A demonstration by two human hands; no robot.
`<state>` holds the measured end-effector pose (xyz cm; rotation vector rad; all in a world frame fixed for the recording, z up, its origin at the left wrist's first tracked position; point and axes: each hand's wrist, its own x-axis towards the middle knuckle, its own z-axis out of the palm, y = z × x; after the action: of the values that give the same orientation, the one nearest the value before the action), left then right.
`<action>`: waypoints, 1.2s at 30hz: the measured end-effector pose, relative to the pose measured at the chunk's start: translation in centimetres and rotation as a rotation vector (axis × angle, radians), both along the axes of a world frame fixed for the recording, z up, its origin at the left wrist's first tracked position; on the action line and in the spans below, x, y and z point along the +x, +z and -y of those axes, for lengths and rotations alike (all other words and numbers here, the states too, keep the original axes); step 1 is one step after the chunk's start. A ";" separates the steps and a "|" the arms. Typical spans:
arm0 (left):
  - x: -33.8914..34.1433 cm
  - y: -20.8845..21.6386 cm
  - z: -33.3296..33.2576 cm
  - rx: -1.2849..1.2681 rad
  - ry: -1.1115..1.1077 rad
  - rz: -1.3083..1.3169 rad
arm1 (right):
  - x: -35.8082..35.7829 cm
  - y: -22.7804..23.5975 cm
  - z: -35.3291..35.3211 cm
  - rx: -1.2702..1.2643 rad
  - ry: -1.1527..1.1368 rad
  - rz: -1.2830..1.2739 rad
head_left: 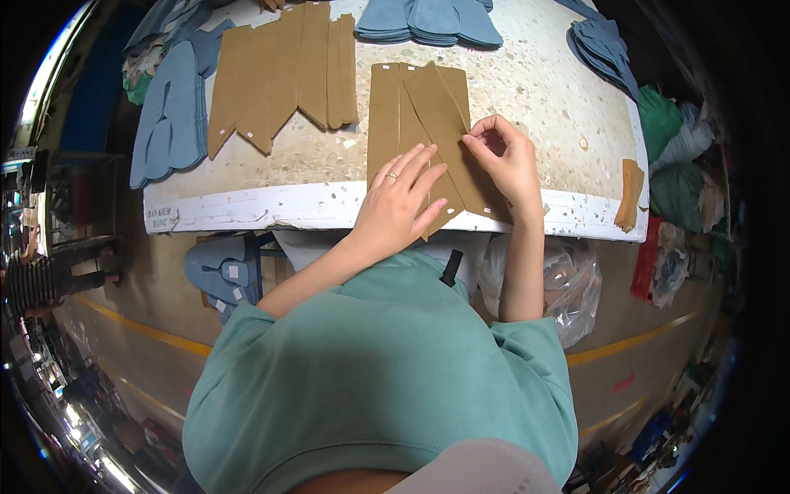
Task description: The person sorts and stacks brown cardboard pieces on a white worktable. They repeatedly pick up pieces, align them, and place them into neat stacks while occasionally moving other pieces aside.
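Observation:
Several brown fabric panels (383,107) with small white labels lie on the table near its front edge, straight in front of me. A slanted brown panel (434,95) rests across the others. My left hand (399,198) lies on these panels with its fingers stretched out, and a ring shows on one finger. On the other side, my right hand (508,160) pinches the right edge of the slanted panel between thumb and fingertips. The overlapping layers hide how many panels lie beneath.
More brown panels (280,70) lie at left on the speckled table (543,99). Blue cut pieces (170,115) are stacked farther left, others (428,20) at the back. A brown strip bundle (629,195) sits at right. Below the edge hang clear plastic bags (568,284).

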<state>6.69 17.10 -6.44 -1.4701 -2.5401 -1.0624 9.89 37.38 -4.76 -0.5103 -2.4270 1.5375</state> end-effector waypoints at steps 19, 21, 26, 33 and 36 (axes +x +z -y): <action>-2.1 0.7 4.4 -0.029 0.028 0.048 | 3.2 -1.4 -3.8 -0.104 -0.073 -0.084; -2.2 0.6 4.3 -0.018 0.027 0.058 | 3.4 -1.3 -3.3 -0.062 -0.082 -0.084; -2.3 0.8 4.3 0.014 0.002 0.099 | 3.4 -0.8 -2.2 0.152 -0.101 -0.023; -5.1 3.0 6.0 0.213 0.122 0.323 | 2.6 0.1 -2.3 0.503 -0.064 -0.062; -7.5 4.2 7.5 0.288 0.292 0.190 | 1.7 0.6 -1.9 0.527 0.144 -0.075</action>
<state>-0.81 9.55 -2.24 -0.9372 -2.4786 -1.4947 11.59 39.32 -4.18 -0.1734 -2.7064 0.8724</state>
